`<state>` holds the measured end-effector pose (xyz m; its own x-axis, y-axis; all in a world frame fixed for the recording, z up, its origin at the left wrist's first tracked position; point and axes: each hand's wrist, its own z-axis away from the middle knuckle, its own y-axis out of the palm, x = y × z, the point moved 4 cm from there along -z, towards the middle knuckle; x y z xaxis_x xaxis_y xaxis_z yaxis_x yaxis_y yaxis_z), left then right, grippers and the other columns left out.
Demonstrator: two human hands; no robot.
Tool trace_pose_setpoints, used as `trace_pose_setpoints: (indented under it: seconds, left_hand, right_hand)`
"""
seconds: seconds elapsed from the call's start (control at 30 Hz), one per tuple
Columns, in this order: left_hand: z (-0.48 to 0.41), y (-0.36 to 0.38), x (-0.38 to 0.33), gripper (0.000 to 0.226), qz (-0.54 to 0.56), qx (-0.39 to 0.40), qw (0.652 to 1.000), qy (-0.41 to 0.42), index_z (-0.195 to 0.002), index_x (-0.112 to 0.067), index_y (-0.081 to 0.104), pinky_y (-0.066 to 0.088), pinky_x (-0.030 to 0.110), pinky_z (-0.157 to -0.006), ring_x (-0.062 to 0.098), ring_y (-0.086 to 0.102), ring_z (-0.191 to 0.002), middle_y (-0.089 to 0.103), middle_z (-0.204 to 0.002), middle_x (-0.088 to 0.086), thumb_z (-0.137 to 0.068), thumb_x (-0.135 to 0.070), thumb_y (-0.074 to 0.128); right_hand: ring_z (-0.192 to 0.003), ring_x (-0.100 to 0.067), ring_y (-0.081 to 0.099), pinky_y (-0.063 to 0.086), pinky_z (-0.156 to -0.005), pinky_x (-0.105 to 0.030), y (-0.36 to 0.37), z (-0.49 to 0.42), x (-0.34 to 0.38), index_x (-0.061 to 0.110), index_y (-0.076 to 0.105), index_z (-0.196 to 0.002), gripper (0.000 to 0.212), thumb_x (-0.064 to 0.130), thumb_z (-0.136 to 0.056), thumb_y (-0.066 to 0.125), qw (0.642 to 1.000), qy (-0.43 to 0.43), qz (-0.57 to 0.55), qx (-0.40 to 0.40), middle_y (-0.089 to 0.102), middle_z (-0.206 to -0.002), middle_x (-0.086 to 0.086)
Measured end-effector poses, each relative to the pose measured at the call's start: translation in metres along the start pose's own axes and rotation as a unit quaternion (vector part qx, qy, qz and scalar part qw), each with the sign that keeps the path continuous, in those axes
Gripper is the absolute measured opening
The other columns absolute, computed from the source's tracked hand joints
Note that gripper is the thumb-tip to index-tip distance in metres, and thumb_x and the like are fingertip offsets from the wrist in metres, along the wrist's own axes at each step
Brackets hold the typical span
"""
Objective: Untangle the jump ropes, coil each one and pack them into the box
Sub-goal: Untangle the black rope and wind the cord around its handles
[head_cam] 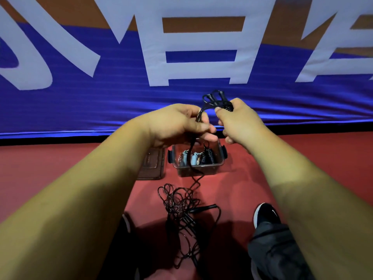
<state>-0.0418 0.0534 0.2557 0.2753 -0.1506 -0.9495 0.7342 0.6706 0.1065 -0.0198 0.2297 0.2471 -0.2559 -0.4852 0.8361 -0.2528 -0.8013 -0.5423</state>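
Background: blue banner (181, 102) with large white characters and an orange band on top, hung behind a red floor (60, 164).
Lid (152, 166): clear, laid flat on the floor, just beside the box on its left.
Left hand (177, 124): raised above the box, fingers curled; black cord is pinched between thumb and fingers.
Tangle (181, 201): loose black rope loops and at least one black handle, piled on the floor in front of the box, between the feet.
Box (201, 171): clear plastic, black side latches, set open on the floor below the hands.
Coiled ropes (209, 155): already packed in the box; pale blue coils at the left, black coils at the right.
Held rope (214, 98): black; handle ends and a wound bundle are seen sticking out above the right hand. Cord is run across to the left hand, then hung down past the box front to the tangle.
Right hand (238, 120): fist closed round the wound bundle, level with the left hand and near it.
Shoe (266, 214): black, white sole edge, planted on the floor at the right; dark trouser leg (270, 245) seen below it.
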Motion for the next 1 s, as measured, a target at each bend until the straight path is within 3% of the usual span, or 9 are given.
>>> trace_pose_setpoints:
  seconds: [0.07, 0.13, 0.3, 0.47, 0.6, 0.73, 0.87, 0.93, 1.0]
  left_hand:
    - [0.005, 0.000, -0.002, 0.044, -0.003, 0.086, 0.996, 0.008, -0.112, -0.007, 0.051, 0.050, 0.046, -0.108, 0.041, 0.064, -0.126, 0.066, -0.124, 0.024, -0.091, 0.030, 0.040]
    - [0.009, 0.002, 0.001, 0.059, -0.053, 0.133, 0.990, -0.005, -0.121, -0.010, 0.047, 0.048, 0.046, -0.109, 0.045, 0.063, -0.126, 0.067, -0.124, 0.026, -0.086, 0.036, 0.036]
    - [0.014, 0.001, 0.003, 0.039, -0.092, 0.120, 0.986, -0.065, -0.115, -0.008, 0.053, 0.057, 0.039, -0.084, 0.035, 0.075, -0.104, 0.074, -0.113, 0.020, -0.092, 0.023, 0.056]
    - [0.006, -0.015, -0.001, 0.034, -0.276, -0.068, 0.956, -0.068, -0.114, -0.007, 0.068, 0.059, 0.040, -0.083, 0.024, 0.076, -0.093, 0.079, -0.102, 0.011, -0.086, 0.011, 0.075]
    - [-0.001, -0.029, -0.017, 0.031, -0.466, -0.277, 0.840, -0.018, -0.100, -0.022, 0.070, 0.055, 0.031, -0.075, 0.022, 0.073, -0.086, 0.077, -0.090, -0.001, -0.078, -0.009, 0.088]
    - [0.008, -0.037, -0.027, 0.028, -0.429, -0.459, 0.772, 0.095, -0.106, -0.021, 0.061, 0.058, 0.046, -0.071, 0.028, 0.064, -0.083, 0.066, -0.098, 0.005, -0.087, 0.000, 0.065]
    - [0.018, -0.027, -0.041, 0.035, -0.477, -0.496, 0.707, 0.163, -0.117, -0.014, 0.059, 0.052, 0.048, -0.068, 0.032, 0.056, -0.081, 0.050, -0.112, 0.009, -0.093, 0.008, 0.048]
    - [0.015, -0.029, -0.040, 0.033, -0.451, -0.495, 0.721, 0.178, -0.117, -0.013, 0.057, 0.051, 0.046, -0.070, 0.030, 0.056, -0.079, 0.047, -0.115, 0.008, -0.095, 0.008, 0.045]
    - [0.009, -0.034, -0.034, 0.023, -0.356, -0.481, 0.779, 0.185, -0.110, -0.017, 0.054, 0.056, 0.049, -0.078, 0.028, 0.065, -0.085, 0.050, -0.113, 0.004, -0.097, 0.000, 0.046]
  right_hand:
    - [-0.054, -0.027, 0.058, 0.055, -0.060, -0.047, -0.002, -0.003, -0.001, 0.021, 0.057, -0.105, 0.020, 0.041, -0.100, 0.059, 0.999, 0.010, -0.033, 0.004, 0.072, -0.093, -0.006]
    - [-0.054, -0.026, 0.054, 0.048, -0.054, -0.038, -0.004, -0.006, 0.000, 0.019, 0.056, -0.104, 0.015, 0.034, -0.100, 0.058, 0.997, 0.015, -0.072, 0.004, 0.069, -0.088, -0.004]
    - [-0.057, -0.026, 0.052, 0.044, -0.055, -0.037, -0.003, -0.004, 0.000, 0.017, 0.057, -0.099, 0.009, 0.026, -0.096, 0.055, 0.996, 0.013, -0.089, 0.008, 0.066, -0.084, -0.007]
    - [-0.063, -0.026, 0.054, 0.045, -0.049, -0.033, -0.007, -0.006, -0.001, 0.020, 0.059, -0.102, 0.013, 0.032, -0.097, 0.059, 0.995, 0.014, -0.102, -0.004, 0.067, -0.088, -0.005]
    - [-0.062, -0.025, 0.054, 0.045, -0.049, -0.032, -0.008, -0.006, -0.001, 0.021, 0.060, -0.105, 0.014, 0.033, -0.098, 0.059, 0.995, 0.007, -0.102, -0.006, 0.068, -0.089, -0.002]
    - [-0.058, -0.023, 0.053, 0.046, -0.050, -0.032, -0.007, -0.006, -0.001, 0.025, 0.059, -0.105, 0.016, 0.038, -0.097, 0.062, 0.995, -0.011, -0.097, 0.007, 0.070, -0.088, 0.001]
    - [-0.051, -0.025, 0.055, 0.050, -0.055, -0.037, 0.001, -0.003, 0.000, 0.025, 0.058, -0.101, 0.018, 0.041, -0.097, 0.064, 0.997, -0.034, -0.059, 0.021, 0.071, -0.085, 0.000]
    - [-0.051, -0.025, 0.056, 0.052, -0.055, -0.040, 0.004, -0.003, 0.000, 0.024, 0.056, -0.099, 0.018, 0.040, -0.097, 0.063, 0.998, -0.040, -0.041, 0.026, 0.072, -0.087, -0.006]
    - [-0.054, -0.025, 0.056, 0.053, -0.058, -0.044, 0.005, -0.003, 0.000, 0.024, 0.056, -0.098, 0.019, 0.041, -0.097, 0.063, 0.999, -0.036, -0.026, 0.027, 0.072, -0.089, -0.007]
